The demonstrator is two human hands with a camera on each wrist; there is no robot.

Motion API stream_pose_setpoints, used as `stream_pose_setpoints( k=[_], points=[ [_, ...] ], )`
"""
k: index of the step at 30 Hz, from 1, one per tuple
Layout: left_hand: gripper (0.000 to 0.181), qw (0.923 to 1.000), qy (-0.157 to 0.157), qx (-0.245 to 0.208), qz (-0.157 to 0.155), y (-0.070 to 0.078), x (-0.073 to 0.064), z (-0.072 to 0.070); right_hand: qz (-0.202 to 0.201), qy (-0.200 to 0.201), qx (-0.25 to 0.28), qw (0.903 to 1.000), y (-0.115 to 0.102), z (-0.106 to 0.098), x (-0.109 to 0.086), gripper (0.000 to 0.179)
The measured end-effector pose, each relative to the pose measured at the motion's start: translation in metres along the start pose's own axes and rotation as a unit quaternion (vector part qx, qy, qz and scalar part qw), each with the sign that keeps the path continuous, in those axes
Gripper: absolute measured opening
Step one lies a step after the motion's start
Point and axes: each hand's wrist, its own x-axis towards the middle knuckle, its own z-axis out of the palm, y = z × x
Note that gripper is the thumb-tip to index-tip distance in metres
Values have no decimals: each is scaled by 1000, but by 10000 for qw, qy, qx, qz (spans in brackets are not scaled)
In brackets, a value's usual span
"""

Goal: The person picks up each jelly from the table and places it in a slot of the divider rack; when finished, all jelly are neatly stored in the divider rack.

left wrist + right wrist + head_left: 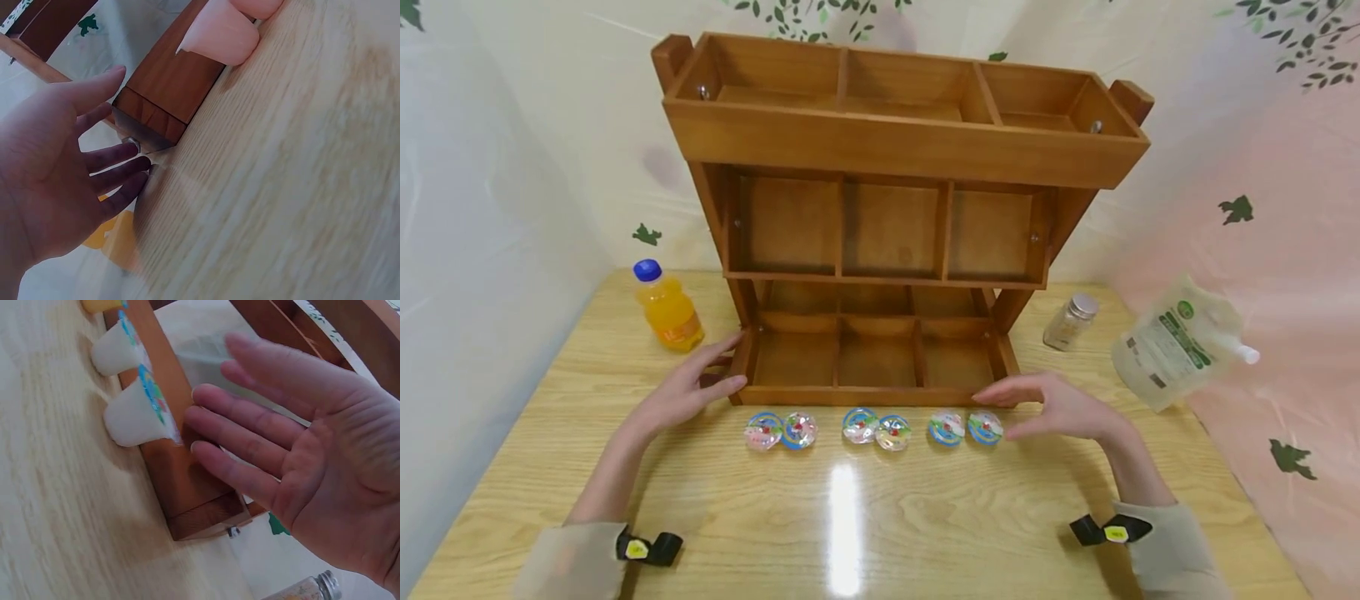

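A brown wooden three-tier rack (880,396) with divided compartments stands on the table. My left hand (681,394) is at its lower left front corner, fingers spread and relaxed, fingertips right at the side wall. At the lower right front corner is my right hand (1060,404), its fingers loosely extended and holding nothing. Several small jelly cups with printed film lids line the rack's front in pairs: a left cup (763,432), a middle cup (892,433) and a right cup (984,427) nearest the right hand. Seen from the right wrist, a white jelly cup (134,415) sits beside the fingertips.
An orange drink bottle (672,312) with a blue cap stands left of the rack. To the right are a glass shaker jar (1070,322) with a metal lid and a pale spouted pouch (1176,346). Patterned cloth (1262,275) hangs around the wooden table (962,517).
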Motion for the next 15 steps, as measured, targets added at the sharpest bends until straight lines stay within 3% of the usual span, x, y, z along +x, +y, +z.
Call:
stream_pose_setpoints(
  k=[5, 12, 15],
  points=[
    [71, 9999, -83, 71, -31, 0, -2, -1, 46, -250, -229, 9994, -1, 5, 4, 57],
    [71, 9996, -214, -53, -166, -1, -2, 0, 581, -618, -635, 9944, -7, 11, 6, 61],
    [72, 9994, -244, -24, -252, 0, -3, 0, 538, -639, -772, 9935, -5, 13, 9, 60]
  ],
)
